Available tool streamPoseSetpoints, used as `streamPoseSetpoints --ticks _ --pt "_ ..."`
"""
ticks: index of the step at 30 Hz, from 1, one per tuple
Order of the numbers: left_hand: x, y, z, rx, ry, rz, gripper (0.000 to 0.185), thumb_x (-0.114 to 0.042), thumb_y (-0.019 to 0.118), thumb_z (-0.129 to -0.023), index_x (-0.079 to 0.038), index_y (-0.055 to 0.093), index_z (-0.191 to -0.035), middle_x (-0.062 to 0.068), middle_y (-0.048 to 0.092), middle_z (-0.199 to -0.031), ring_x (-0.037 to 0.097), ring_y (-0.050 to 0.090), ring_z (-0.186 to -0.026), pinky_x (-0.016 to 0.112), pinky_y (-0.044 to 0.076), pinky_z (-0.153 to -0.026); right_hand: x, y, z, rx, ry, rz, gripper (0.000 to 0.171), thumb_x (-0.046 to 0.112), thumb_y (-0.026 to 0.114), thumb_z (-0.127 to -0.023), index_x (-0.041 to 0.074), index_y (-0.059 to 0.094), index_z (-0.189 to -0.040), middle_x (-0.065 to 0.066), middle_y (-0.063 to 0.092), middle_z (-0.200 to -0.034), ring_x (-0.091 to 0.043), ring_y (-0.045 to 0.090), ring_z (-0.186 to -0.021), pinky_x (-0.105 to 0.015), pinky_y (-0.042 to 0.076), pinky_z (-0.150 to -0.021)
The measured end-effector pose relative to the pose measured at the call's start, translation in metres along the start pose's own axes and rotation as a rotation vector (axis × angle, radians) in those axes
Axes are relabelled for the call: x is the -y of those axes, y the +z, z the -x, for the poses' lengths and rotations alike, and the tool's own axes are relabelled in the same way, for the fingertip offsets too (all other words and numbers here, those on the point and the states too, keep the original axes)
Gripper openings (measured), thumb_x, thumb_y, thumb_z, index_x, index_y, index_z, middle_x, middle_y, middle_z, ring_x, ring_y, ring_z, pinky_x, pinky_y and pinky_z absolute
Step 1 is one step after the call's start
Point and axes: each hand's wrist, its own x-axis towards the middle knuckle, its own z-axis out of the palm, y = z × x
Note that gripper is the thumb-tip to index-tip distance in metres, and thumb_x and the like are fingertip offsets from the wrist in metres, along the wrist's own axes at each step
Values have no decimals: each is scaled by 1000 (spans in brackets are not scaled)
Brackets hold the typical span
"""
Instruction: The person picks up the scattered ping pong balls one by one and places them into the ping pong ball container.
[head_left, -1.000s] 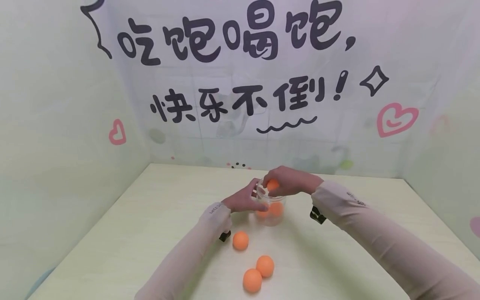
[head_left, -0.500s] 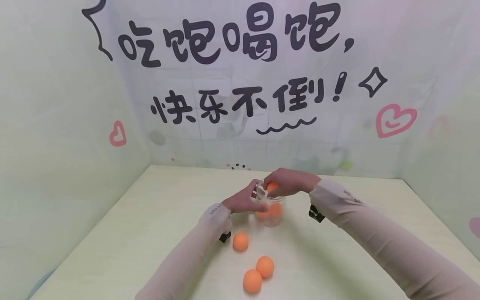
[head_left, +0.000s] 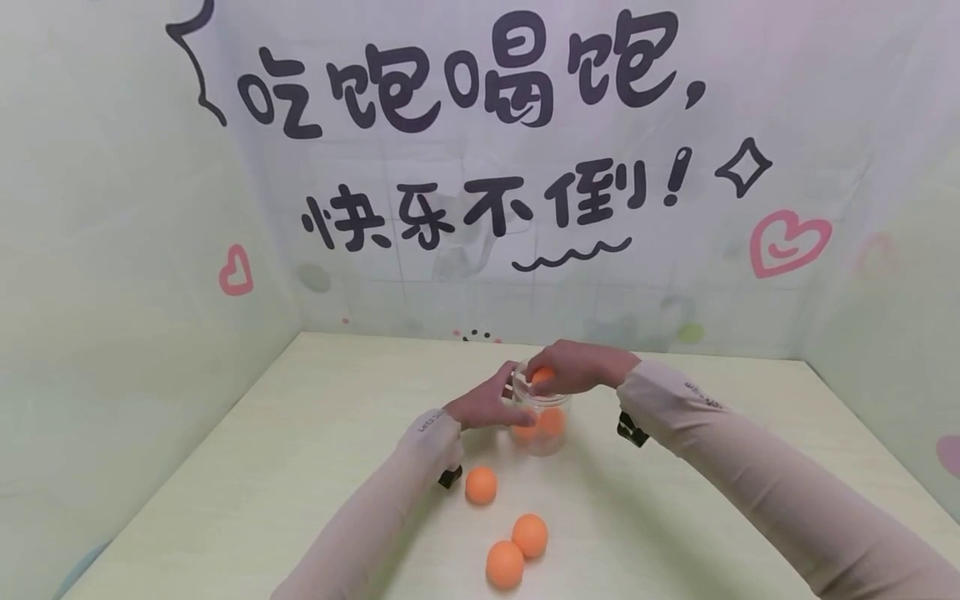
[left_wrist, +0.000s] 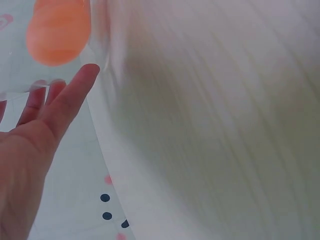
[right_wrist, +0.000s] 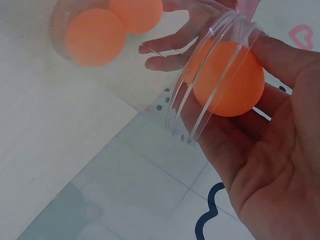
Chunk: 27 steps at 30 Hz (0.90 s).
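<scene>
A clear plastic jar (head_left: pixel 542 445) with a threaded neck stands towards the back of the table. My left hand (head_left: pixel 486 405) grips it from the left, thumb across the front and fingers behind. Inside lie orange ping-pong balls (head_left: pixel 552 422), two of which show through the wall in the right wrist view. At the mouth, my right hand (head_left: pixel 581 367) holds another orange ping-pong ball (right_wrist: pixel 240 82) between thumb and fingers, partly behind the threaded rim in the right wrist view. The left wrist view catches the left hand's fingers (left_wrist: pixel 70 102) against the jar wall.
On the pale table (head_left: pixel 337 417), one loose orange ball (head_left: pixel 481 485) lies near the left wrist. Two more, a nearer ball (head_left: pixel 505 565) and its neighbour (head_left: pixel 530 535), sit together at the front. A printed cloth (head_left: pixel 420 292) closes off the back and sides.
My right hand and the ball it holds have dipped very slightly at the jar's mouth. The left hand stays on the jar, and the loose balls lie where they were.
</scene>
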Motion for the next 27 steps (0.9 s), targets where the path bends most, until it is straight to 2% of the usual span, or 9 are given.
streamPoseSetpoints --ticks 5,12,19,24,27 --pt "-2 1 0 -5 12 -21 70 -32 73 -80 -20 31 -135 2 50 -129 23 47 -117 38 45 -89 -1 0 -1 4 -18 -55 20 26 53 -97 14 69 -95 3 62 -81 -7 51 -72 -23 44 -69" --pt "-4 1 0 -10 9 -27 70 -31 73 -80 -19 31 -135 3 50 -130 23 46 -117 38 44 -90 -1 1 -1 -16 -44 -75 20 26 53 -97 15 64 -83 9 51 -71 -5 46 -66 -21 40 -62" --pt "-3 3 -1 -7 -3 -23 72 -31 73 -80 -19 30 -137 3 48 -132 23 46 -118 40 44 -92 -3 3 0 -40 -66 -73 18 22 54 -96 13 66 -86 6 57 -75 -6 49 -67 -21 42 -63" --pt "-2 3 -1 -4 3 -23 74 -32 73 -80 -19 29 -138 3 46 -132 24 45 -119 41 43 -93 -7 0 3 -85 -105 -45 16 13 55 -94 7 70 -97 -3 68 -88 -9 56 -74 -25 48 -70" --pt "-1 2 -1 -6 5 -34 76 -36 73 -79 -19 28 -139 4 47 -131 24 46 -118 40 43 -92 -10 -2 5 -112 -120 -18 14 10 57 -92 7 70 -96 -3 69 -90 -10 59 -77 -27 50 -74"
